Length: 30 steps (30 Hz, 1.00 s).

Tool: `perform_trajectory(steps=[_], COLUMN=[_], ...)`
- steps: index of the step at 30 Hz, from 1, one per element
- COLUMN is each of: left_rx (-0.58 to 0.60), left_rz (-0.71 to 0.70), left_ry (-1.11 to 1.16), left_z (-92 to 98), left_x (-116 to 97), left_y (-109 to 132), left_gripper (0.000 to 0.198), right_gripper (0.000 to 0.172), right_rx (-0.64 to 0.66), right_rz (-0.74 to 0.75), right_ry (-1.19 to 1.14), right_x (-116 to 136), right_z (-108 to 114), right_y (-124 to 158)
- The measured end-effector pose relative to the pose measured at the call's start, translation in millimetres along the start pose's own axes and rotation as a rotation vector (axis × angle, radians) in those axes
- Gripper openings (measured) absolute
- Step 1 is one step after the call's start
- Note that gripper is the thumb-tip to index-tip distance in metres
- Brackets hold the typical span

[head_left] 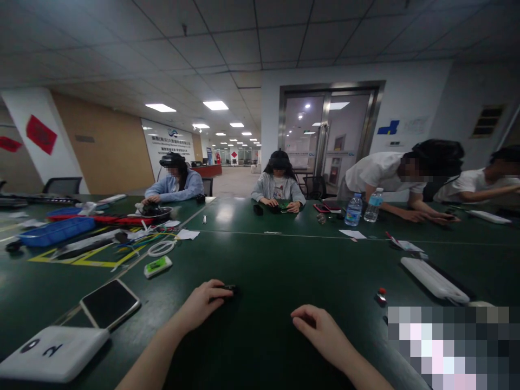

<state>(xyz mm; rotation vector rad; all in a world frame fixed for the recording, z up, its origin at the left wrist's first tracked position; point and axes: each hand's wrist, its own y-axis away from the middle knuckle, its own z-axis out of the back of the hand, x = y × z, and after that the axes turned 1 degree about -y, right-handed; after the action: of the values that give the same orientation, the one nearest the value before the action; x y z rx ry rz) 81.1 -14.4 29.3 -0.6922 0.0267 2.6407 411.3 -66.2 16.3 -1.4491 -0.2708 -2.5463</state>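
My left hand (203, 303) is at the middle of the green table (260, 260). Its fingers close over a small black object (230, 287), which is partly hidden and too dark to name. To the right, my right hand (319, 327) is loosely curled, with a gap between thumb and forefinger and nothing visible in it. A white power bank with a green screen (157, 266) lies beyond my left forearm. Off to the right of my right hand stands a small red and silver item (381, 296).
On the left lie a phone (110, 303), a white case marked 2 (52, 353), cables (161, 248) and a blue tray (57, 232). At right are a long white device (434, 279) and water bottles (353, 209). Several people sit or lean around the table.
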Motion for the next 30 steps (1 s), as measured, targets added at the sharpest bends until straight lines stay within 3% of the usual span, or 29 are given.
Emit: perform_trajectory(steps=[2,7,10,16,23,30], left_rx=[-0.100,-0.318,-0.424,-0.551,-0.566,-0.507], left_rz=[0.168,0.764,0.940,1.041,1.008,1.025], left_ry=[-0.084,-0.239,-0.248,-0.213,-0.167,-0.175], left_z=[8.9,22.1,22.3,18.7,18.9,23.2], left_x=[21,52,58,61,71,63], left_y=[1,9,14,16,15,17], left_gripper=[0.034,0.041,0.044,0.047,0.049,0.051], right_gripper=[0.026,0.026,0.024,0.024,0.024,0.024], right_rx=[-0.024,-0.023,-0.051,-0.026,0.027,0.018], right_rz=[0.007,0.009,0.001,-0.020,-0.039,-0.025], right_ry=[0.030,0.056,0.091,0.101,0.109,0.160], right_x=[-5,-9,-5,-2,-7,-6], right_z=[1,5,8,12,10,10], right_y=[-2,-4,-3,-1,1,1])
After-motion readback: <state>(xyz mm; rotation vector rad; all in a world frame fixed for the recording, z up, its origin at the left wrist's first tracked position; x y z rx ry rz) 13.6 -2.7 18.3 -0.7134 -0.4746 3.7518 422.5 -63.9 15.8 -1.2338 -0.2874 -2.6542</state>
